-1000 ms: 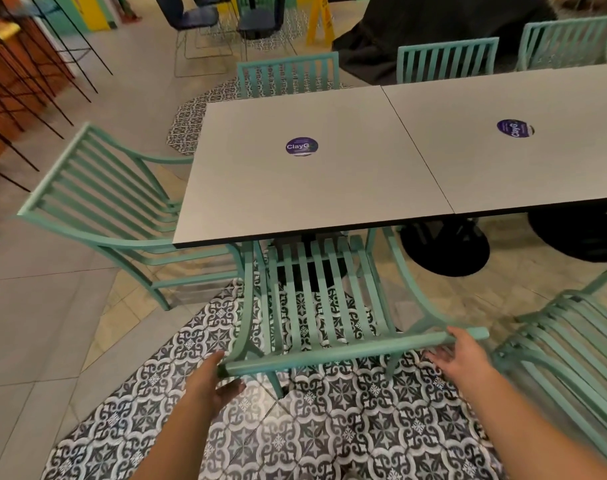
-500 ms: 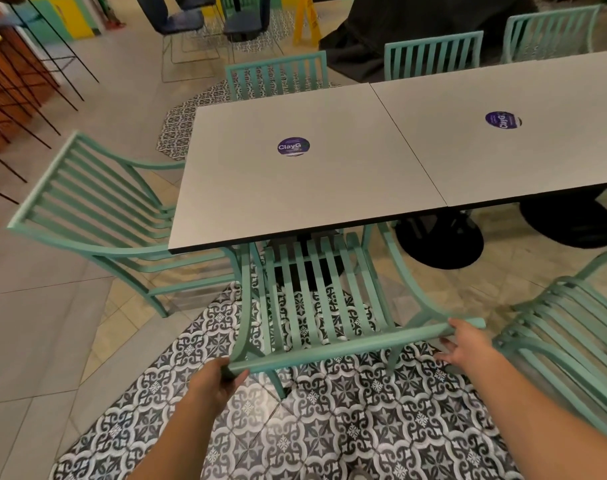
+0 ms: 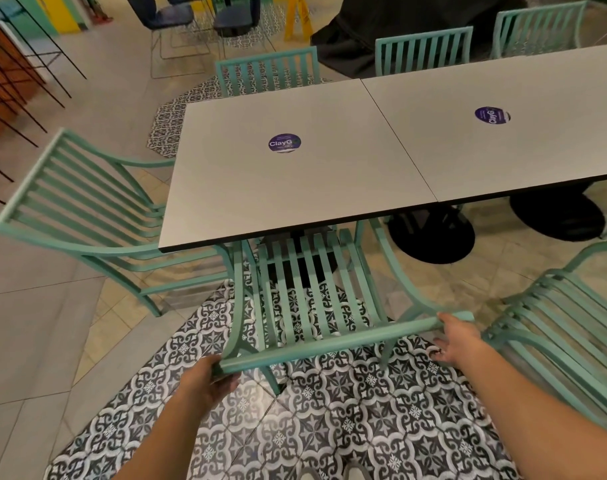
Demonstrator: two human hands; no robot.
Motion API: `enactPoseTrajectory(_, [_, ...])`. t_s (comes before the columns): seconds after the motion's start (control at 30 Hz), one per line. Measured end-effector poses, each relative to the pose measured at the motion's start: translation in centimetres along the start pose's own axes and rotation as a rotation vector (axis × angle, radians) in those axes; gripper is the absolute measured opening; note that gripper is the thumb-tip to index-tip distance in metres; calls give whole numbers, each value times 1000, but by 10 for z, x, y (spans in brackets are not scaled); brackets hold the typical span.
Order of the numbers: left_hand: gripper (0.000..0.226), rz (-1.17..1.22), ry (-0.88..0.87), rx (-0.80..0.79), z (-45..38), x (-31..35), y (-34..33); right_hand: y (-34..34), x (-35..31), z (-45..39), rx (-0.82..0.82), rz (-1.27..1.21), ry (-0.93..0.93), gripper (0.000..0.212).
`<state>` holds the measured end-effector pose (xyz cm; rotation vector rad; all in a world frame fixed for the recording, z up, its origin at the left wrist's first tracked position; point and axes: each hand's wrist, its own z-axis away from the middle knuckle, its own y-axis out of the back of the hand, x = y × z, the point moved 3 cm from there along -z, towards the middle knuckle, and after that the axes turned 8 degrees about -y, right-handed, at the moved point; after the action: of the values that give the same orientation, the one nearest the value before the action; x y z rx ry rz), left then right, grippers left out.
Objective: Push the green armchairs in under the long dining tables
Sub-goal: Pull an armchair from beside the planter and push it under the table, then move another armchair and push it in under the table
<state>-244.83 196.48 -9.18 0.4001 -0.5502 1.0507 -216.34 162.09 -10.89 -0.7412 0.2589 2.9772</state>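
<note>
1. At the near long edge of the long dining table (image 3: 295, 188), close to its left end, a green armchair (image 3: 309, 292) faces the table with the front of its slatted seat under the edge and its back rail toward the person.
2. The left hand (image 3: 208, 379) grasps the left end of that back rail, fingers curled under it and the thumb side above.
3. The right hand (image 3: 459, 341) lies at the right end of the same rail; the thumb side touches the rail while the fingers spread loosely below it, gripping nothing.
4. A second armchair (image 3: 83, 216) stands at the table's left short end, angled, its arms near the corner and most of its seat outside the edge.
5. A third armchair (image 3: 558, 327) stands to the right of the held one, off the near edge and well out from the table.
6. Along the far long edge, three more armchair backs (image 3: 267, 72) show above the tabletop, tucked close.
7. A round purple sticker (image 3: 284, 143) reading "ClayG" sits in the middle of the left tabletop panel, and another like it sits on the right panel.
8. Black round pedestal bases (image 3: 433, 237) show beneath the near edge.
9. The patterned tile floor (image 3: 347, 427) lies under the held armchair and both forearms.
</note>
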Motion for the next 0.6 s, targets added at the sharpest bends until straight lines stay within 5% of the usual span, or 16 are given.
enactPoseTrajectory(0.27, [22, -326, -98, 22, -13, 5, 13, 5, 4, 4, -72, 77, 79, 44])
enactPoseTrajectory(0.47, [28, -781, -536, 174, -16, 16, 16, 56, 64, 2, -199, 338, 67, 51])
enactPoseTrajectory(0.6, [38, -870, -834, 134, 1, 31, -21, 134, 117, -6, -54, 350, -132, 49])
